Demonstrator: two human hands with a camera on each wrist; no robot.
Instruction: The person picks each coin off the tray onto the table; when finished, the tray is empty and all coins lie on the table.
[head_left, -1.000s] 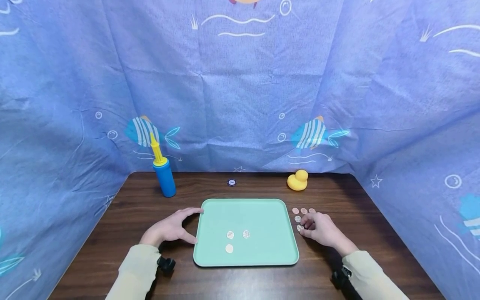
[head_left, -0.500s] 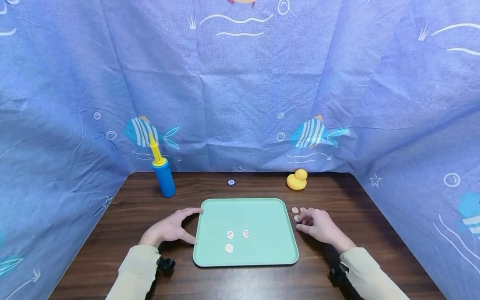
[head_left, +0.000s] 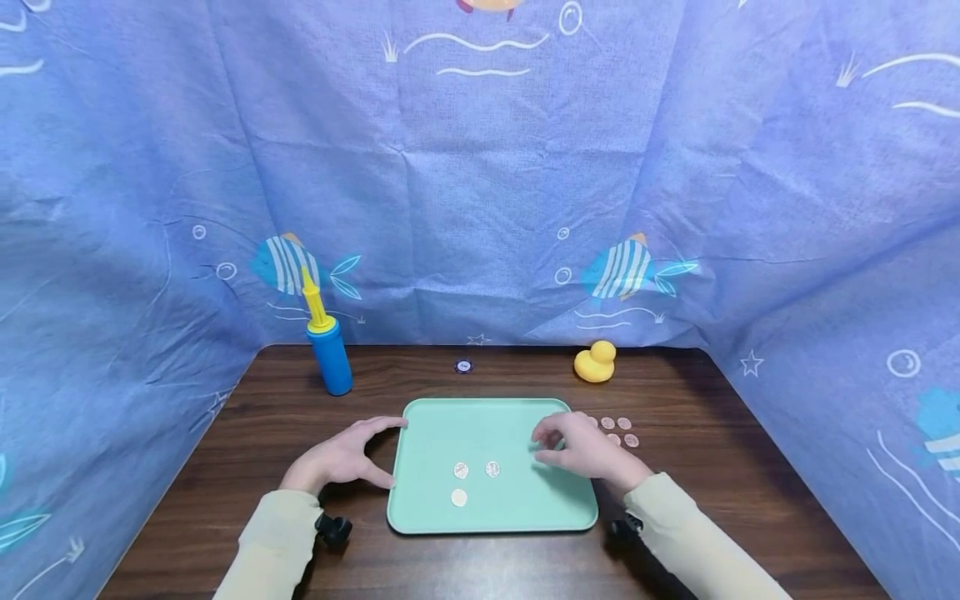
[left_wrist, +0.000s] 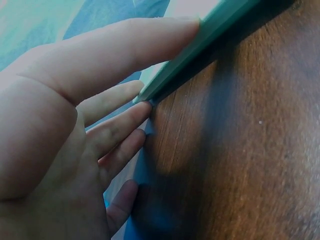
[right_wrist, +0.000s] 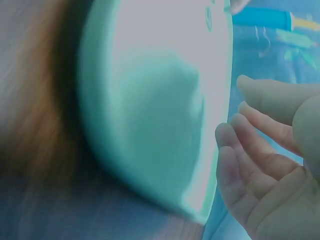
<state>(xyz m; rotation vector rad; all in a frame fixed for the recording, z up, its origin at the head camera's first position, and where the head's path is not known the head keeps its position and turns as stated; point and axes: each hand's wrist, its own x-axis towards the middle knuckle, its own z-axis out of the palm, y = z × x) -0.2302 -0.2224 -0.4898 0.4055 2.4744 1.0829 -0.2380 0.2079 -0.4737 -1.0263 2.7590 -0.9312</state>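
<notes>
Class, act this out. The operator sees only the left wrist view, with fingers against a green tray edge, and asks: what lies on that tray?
Observer: Three coins lie near its middle.
Operator: Where is the right hand?
Observer: The right hand is over the tray, on its right part, fingers curled. I cannot tell whether it holds anything.
Operator: Anything beside the tray?
Observer: More coins lie on the table, just right of it.

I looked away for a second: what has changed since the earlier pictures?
The right hand left the coins on the table and moved left over the green tray; whether it carries a coin is unclear. The left hand still touches the tray's left edge; three coins remain on it.
</notes>
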